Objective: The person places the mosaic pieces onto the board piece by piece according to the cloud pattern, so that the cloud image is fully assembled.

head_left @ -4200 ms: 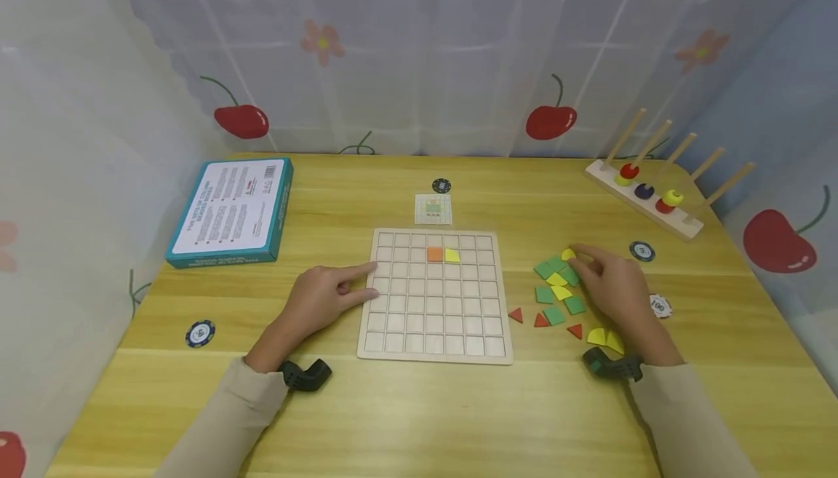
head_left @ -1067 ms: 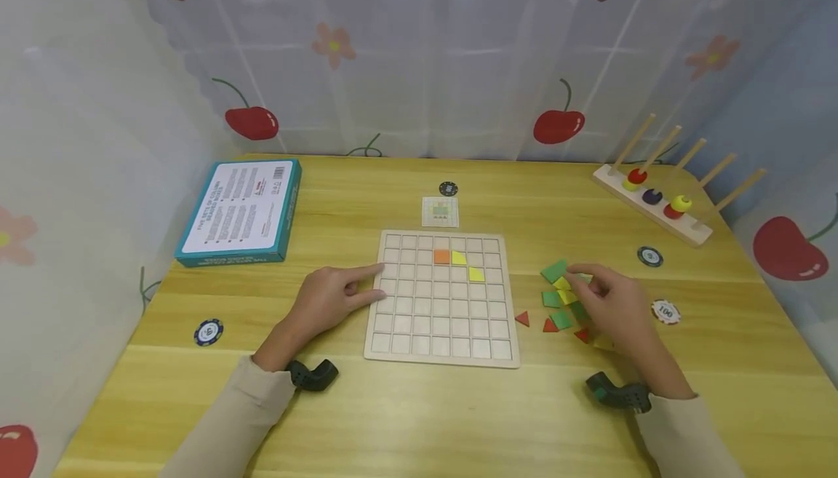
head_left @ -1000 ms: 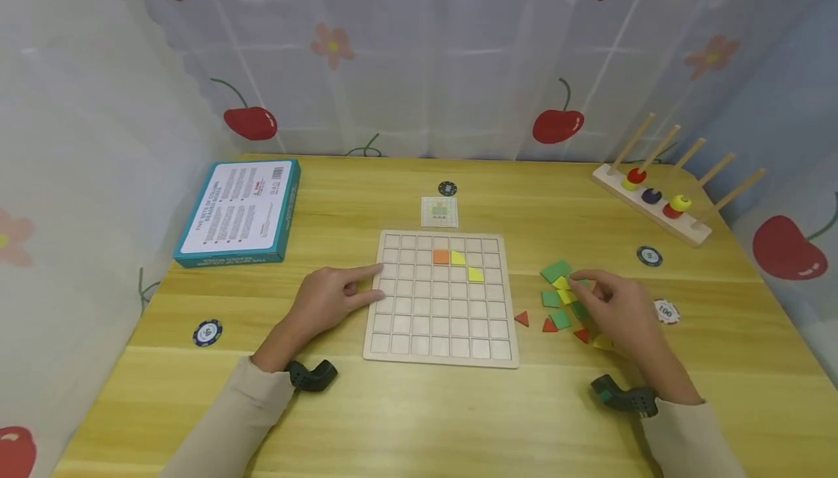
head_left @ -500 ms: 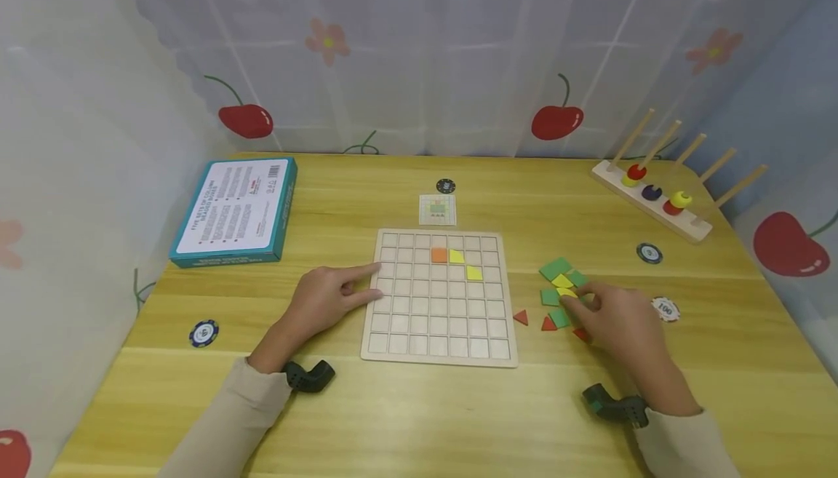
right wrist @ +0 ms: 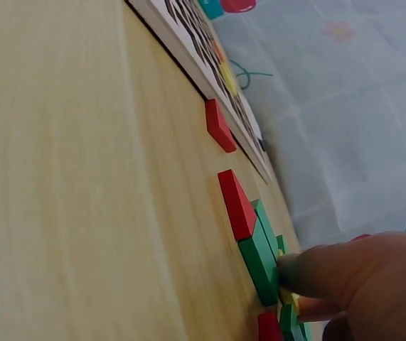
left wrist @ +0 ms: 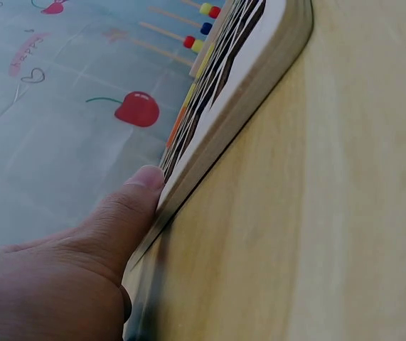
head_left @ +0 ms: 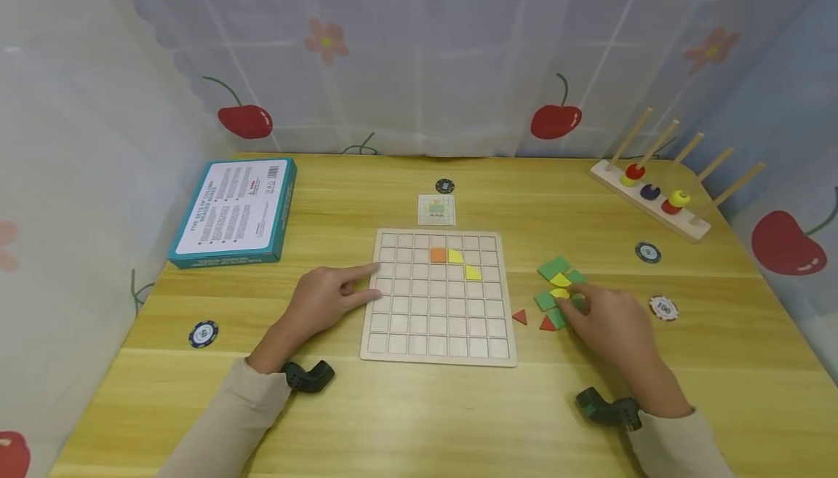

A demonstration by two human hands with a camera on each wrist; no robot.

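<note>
On the left edge of the wooden grid board [head_left: 421, 327], my left hand [head_left: 325, 295] rests the tips of its extended thumb and index finger; the left wrist view shows the thumb [left wrist: 128, 206] at the rim. An orange square [head_left: 439, 255] and two yellow quarter-circle pieces [head_left: 473, 273] lie in the board's cells. Right of the board, my right hand [head_left: 612, 321] pinches another yellow quarter-circle piece [head_left: 559, 293] between thumb and index finger, low over a pile of green squares [head_left: 545, 301]. Beside the pile lie red triangles [head_left: 520, 316]. The hand hides some pieces.
Behind the board lie a small pattern card [head_left: 436, 210] and a black chip [head_left: 445, 185]. A teal box [head_left: 232, 209] stands back left, a bead rack [head_left: 655, 201] back right. More chips lie around: a white one [head_left: 664, 308], a dark one [head_left: 648, 252] and a blue one [head_left: 204, 334].
A second yellow piece has come onto the board since the oldest frame. My right hand has shifted nearer the front of the pile and grips a yellow piece. The left hand stays put.
</note>
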